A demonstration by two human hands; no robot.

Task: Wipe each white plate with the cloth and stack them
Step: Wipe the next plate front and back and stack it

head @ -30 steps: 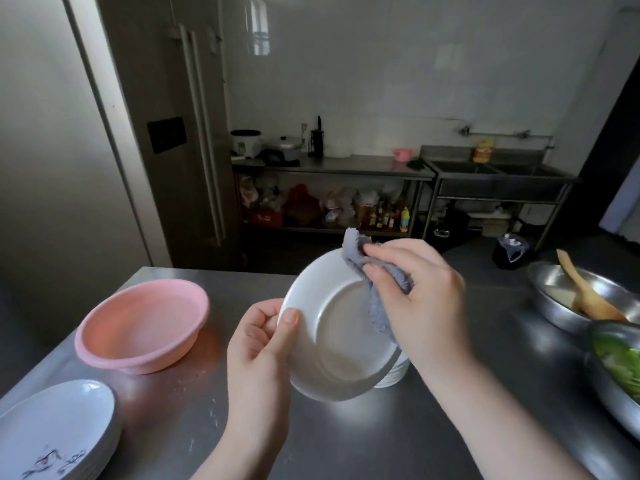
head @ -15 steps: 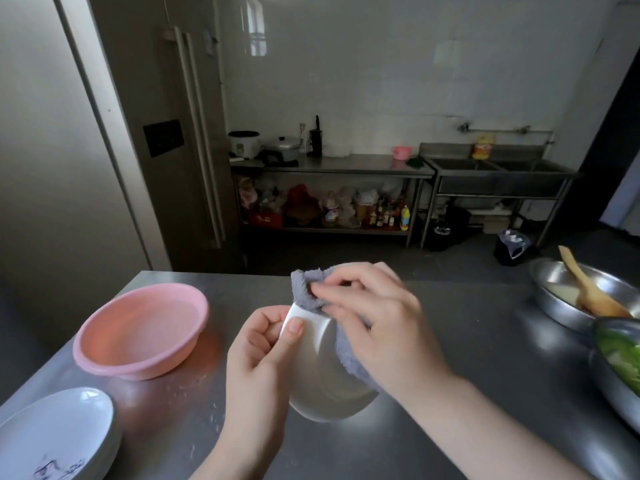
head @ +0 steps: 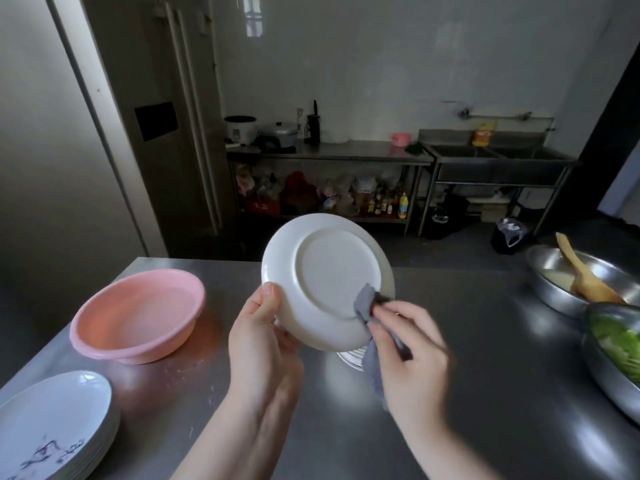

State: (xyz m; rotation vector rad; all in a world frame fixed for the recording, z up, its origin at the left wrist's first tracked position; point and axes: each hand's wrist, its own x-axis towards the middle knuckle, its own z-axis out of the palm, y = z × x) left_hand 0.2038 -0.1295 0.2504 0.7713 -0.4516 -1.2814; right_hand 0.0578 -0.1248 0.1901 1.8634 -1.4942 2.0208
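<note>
We grip the white plate [head: 327, 280] above the desk [head: 485, 393] with our left hand [head: 265, 344], thumb on its nine o'clock rim, underside tilted toward us for wiping. Our right hand [head: 412, 355] pinches the grey cloth [head: 366, 304] against its four o'clock edge (blurred). Beyond, underneath, wait more plates [head: 349, 358].

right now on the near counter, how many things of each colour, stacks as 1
white: 3, plate, left stack, stack under it
pink: 1, basin
grey: 1, cloth
steel: 2, bowls
total: 7
</note>
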